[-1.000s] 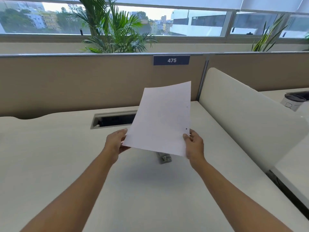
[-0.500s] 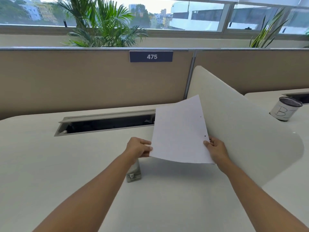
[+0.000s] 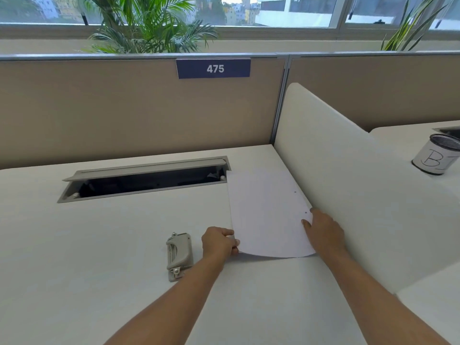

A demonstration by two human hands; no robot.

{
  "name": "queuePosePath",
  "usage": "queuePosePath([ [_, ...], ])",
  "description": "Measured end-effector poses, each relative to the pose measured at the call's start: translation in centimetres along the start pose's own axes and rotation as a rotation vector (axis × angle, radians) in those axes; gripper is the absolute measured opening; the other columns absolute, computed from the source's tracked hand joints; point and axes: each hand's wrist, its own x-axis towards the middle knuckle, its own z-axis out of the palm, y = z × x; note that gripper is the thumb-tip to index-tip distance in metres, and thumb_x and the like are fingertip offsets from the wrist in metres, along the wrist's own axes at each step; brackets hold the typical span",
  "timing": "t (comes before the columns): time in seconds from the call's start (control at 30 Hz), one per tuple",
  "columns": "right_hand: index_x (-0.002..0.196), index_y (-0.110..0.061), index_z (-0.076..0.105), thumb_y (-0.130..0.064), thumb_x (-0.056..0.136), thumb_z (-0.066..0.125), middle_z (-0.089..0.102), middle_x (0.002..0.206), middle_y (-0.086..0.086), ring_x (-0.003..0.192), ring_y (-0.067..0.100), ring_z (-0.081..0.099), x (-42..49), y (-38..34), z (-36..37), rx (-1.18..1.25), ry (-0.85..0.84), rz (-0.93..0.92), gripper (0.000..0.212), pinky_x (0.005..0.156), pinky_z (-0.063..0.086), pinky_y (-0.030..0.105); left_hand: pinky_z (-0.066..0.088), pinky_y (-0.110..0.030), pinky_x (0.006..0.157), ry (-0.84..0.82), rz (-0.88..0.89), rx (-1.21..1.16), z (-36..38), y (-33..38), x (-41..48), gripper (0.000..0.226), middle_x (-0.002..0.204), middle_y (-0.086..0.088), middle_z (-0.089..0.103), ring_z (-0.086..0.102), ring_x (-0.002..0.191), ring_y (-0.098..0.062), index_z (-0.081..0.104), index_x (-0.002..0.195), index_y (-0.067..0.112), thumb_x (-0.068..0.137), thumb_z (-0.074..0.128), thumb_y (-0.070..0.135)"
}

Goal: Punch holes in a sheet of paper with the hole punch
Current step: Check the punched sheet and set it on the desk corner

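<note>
sheet of paper (image 3: 268,212) held low over the desk (image 3: 99,245), just right of the hole punch (image 3: 179,255), its near edge curving up off the surface. the punch lies closed and untouched. the left hand (image 3: 219,242), between punch and sheet, has its grip pinched on the sheet's near left corner. the right hand (image 3: 323,230), on the side of the sheet away from the punch, lays its fingers along the right edge; whether that grip clasps or merely rests cannot be told. two small holes (image 3: 306,212) mark that edge, so punching appears done; only laying the sheet flat and letting go seems left.
</note>
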Motion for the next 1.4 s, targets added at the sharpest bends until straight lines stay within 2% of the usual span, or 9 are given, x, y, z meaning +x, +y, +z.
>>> queuePosePath([
  [0.33,0.109,-0.003,0.053,-0.028,0.095,0.043,0.062,0.102,0.014,0.092,0.029,0.059,-0.2,0.7,0.4,-0.254,0.035,-0.054,0.031,0.065,0.044,0.031,0.052,-0.013,0.044,0.014,-0.019,-0.095,1.6,-0.2,-1.1,0.036,0.109,-0.025,0.065,0.063,0.078,-0.03,0.063,0.11,-0.007,0.075,0.065,-0.015],
  [0.5,0.078,0.009,0.064,-0.007,0.064,0.081,0.062,0.064,0.024,0.061,0.037,0.062,-1.2,-0.3,0.6,-0.214,0.113,-0.16,0.027,0.046,0.049,0.037,0.051,-0.011,0.046,0.024,-0.037,-0.116,2.2,-0.1,-1.3,0.036,0.11,-0.025,0.065,0.065,0.08,-0.031,0.063,0.111,-0.008,0.076,0.064,-0.015],
  [0.53,0.079,0.01,0.065,-0.008,0.062,0.082,0.064,0.067,0.026,0.062,0.038,0.064,-1.3,-0.3,0.9,-0.202,0.136,-0.171,0.029,0.049,0.051,0.039,0.051,-0.01,0.045,0.029,-0.039,-0.119,2.3,-0.1,-1.4,0.036,0.11,-0.024,0.065,0.065,0.082,-0.032,0.062,0.111,-0.008,0.077,0.064,-0.015],
  [0.6,0.102,0.009,0.063,-0.018,0.08,0.07,0.065,0.103,0.03,0.093,0.041,0.063,-1.1,-0.4,1.6,-0.122,0.079,-0.14,0.036,0.073,0.052,0.046,0.051,-0.01,0.045,0.035,-0.041,-0.126,2.5,-0.1,-1.4,0.035,0.111,-0.024,0.065,0.066,0.086,-0.034,0.062,0.112,-0.007,0.077,0.063,-0.015],
  [0.7,0.13,-0.002,0.047,-0.037,0.094,0.045,0.045,0.141,0.018,0.13,0.03,0.041,-0.7,0.1,2.6,-0.041,0.024,-0.082,0.05,0.102,0.037,0.039,0.052,-0.011,0.047,0.042,-0.044,-0.123,2.7,-0.1,-1.4,0.034,0.11,-0.023,0.066,0.067,0.089,-0.035,0.063,0.111,-0.007,0.078,0.062,-0.014],
  [0.9,0.138,-0.005,0.037,-0.04,0.096,0.039,0.035,0.149,0.014,0.139,0.025,0.028,-1.0,0.4,3.2,-0.02,0.018,-0.086,0.055,0.113,0.023,0.037,0.053,-0.013,0.05,0.052,-0.015,-0.084,2.9,-0.3,-1.1,0.032,0.098,-0.016,0.067,0.065,0.07,-0.027,0.066,0.108,-0.003,0.078,0.062,-0.012],
  [1.13,0.139,-0.005,0.036,-0.039,0.096,0.039,0.033,0.15,0.014,0.14,0.025,0.026,-1.0,0.4,3.4,0.007,0.007,-0.073,0.055,0.115,0.023,0.038,0.057,-0.039,0.082,0.066,0.01,-0.008,2.9,-0.5,-1.0,0.03,0.104,-0.017,0.07,0.07,0.083,-0.034,0.067,0.107,0.0,0.079,0.06,-0.006],
  [1.23,0.139,-0.005,0.036,-0.039,0.096,0.039,0.034,0.15,0.014,0.14,0.026,0.027,-1.0,0.3,3.2,-0.008,-0.005,-0.07,0.055,0.114,0.024,0.039,0.056,-0.04,0.085,0.076,0.029,0.036,3.1,-0.4,-1.1,0.03,0.103,-0.017,0.071,0.07,0.085,-0.033,0.067,0.108,0.002,0.08,0.058,-0.002],
  [1.4,0.139,-0.005,0.036,-0.04,0.096,0.04,0.034,0.149,0.014,0.14,0.026,0.027,-1.0,0.3,2.9,0.012,-0.031,-0.068,0.055,0.114,0.024,0.039,0.056,-0.041,0.085,0.088,0.043,0.094,3.2,-0.4,-1.4,0.018,0.076,-0.013,0.068,0.067,0.072,-0.029,0.07,0.093,0.01,0.082,0.058,0.003],
])
